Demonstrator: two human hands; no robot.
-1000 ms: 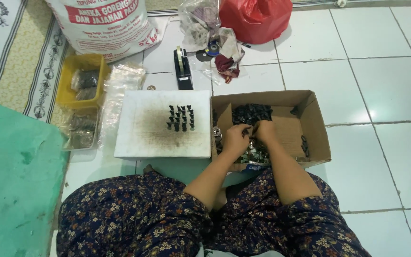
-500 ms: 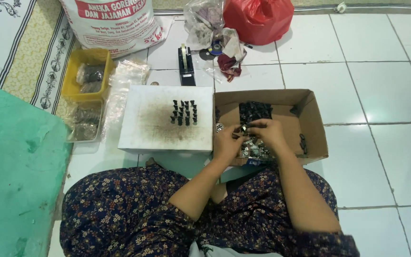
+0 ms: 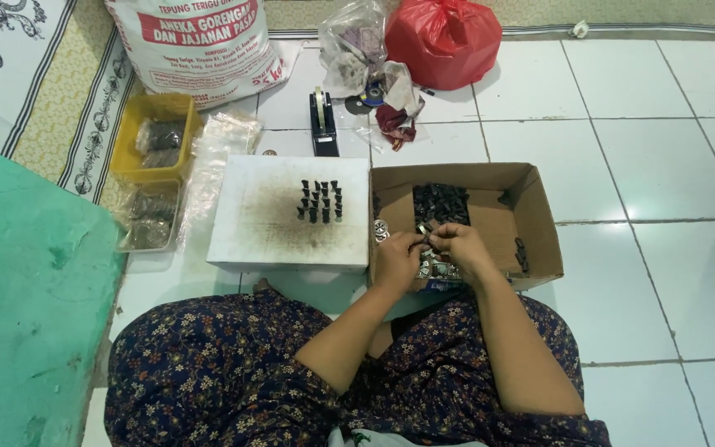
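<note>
My skirt (image 3: 233,372): dark navy with a small cream and rust flower print. Cardboard box (image 3: 539,215): plain brown, holding black small parts (image 3: 440,203) and silvery pieces (image 3: 436,269). Board (image 3: 266,223): white, smudged grey-brown at its middle, with black pegs (image 3: 320,201) standing on it. Tray (image 3: 157,112): yellow. Plastic bag (image 3: 444,41): red. Sack (image 3: 196,45): white with a red panel. Mat (image 3: 18,306): green. Floor tiles (image 3: 647,165): glossy white. Tape dispenser (image 3: 322,124): black.

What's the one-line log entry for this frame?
left hand + right hand: together on small part | over cardboard box | black pieces upright on white block
</note>
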